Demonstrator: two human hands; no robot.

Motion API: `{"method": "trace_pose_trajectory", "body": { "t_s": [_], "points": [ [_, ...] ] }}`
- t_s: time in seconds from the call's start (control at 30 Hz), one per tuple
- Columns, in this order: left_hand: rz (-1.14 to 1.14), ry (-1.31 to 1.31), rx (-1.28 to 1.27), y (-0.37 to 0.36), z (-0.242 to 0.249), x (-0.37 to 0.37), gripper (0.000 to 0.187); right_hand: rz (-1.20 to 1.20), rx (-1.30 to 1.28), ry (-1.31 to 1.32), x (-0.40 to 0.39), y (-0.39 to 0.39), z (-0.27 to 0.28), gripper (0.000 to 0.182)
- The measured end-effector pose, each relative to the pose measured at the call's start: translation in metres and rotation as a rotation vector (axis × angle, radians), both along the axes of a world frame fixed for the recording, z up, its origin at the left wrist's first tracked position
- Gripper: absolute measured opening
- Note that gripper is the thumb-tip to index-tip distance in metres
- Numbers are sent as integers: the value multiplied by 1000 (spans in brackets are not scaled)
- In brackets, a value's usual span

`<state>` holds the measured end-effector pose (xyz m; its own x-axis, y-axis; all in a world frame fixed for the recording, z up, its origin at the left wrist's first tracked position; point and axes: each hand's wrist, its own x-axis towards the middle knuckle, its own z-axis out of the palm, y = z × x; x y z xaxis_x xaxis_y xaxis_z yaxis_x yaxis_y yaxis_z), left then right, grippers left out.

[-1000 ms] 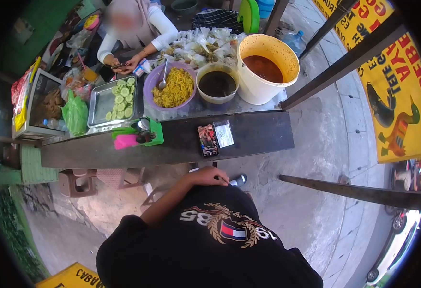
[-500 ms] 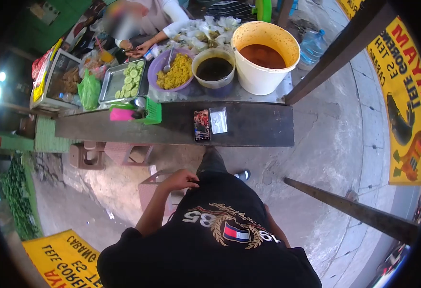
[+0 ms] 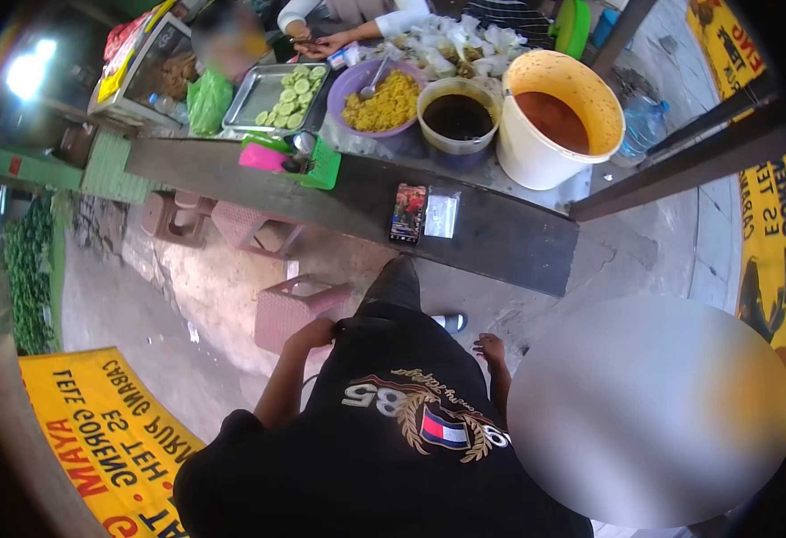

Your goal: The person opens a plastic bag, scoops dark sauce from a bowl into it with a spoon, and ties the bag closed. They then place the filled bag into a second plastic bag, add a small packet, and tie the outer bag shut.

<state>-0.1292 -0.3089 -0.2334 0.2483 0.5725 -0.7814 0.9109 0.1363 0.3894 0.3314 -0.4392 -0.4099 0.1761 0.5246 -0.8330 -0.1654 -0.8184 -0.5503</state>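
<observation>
My left hand (image 3: 319, 334) is at the left side of my waist, against the hem of my black shirt (image 3: 366, 354); its fingers are mostly hidden there. My right hand (image 3: 490, 348) hangs off my right side, fingers loosely curled and apart, holding nothing visible. Beyond them on the dark bench top lie a lit phone (image 3: 407, 213) and a small clear packet (image 3: 443, 213), side by side. A green basket (image 3: 322, 164) with utensils and a pink item (image 3: 263, 158) sits to their left.
Behind stand a cucumber tray (image 3: 251, 97), a purple bowl of yellow food (image 3: 382, 100), a dark-liquid tub (image 3: 457, 122) and a white bucket (image 3: 536, 143). Another person's hands (image 3: 326, 43) hold something. Stools (image 3: 290, 309) stand left; a post (image 3: 680, 166) slants right. A blurred shape covers the lower right.
The view has turned, tilting the bench. My left hand has moved down to my waist's side, and my right hand has come into view. A blurred shape has appeared at lower right.
</observation>
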Motion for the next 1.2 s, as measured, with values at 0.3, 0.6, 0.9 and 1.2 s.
{"method": "trace_pose_trajectory", "body": {
  "t_s": [0.3,0.6,0.9,1.2],
  "points": [
    [35,11,-49,4,-49,-50,24,-357,-160,21,-5,10,3,31],
    [464,-371,-72,95,-117,-141,20,67,-34,-589,-58,18,19,26],
    [883,-509,-237,83,-99,-58,21,-42,454,-1316,-18,165,170,16],
    [928,9,90,-79,-239,57,28,300,627,-1332,22,257,146,13]
  ]
}}
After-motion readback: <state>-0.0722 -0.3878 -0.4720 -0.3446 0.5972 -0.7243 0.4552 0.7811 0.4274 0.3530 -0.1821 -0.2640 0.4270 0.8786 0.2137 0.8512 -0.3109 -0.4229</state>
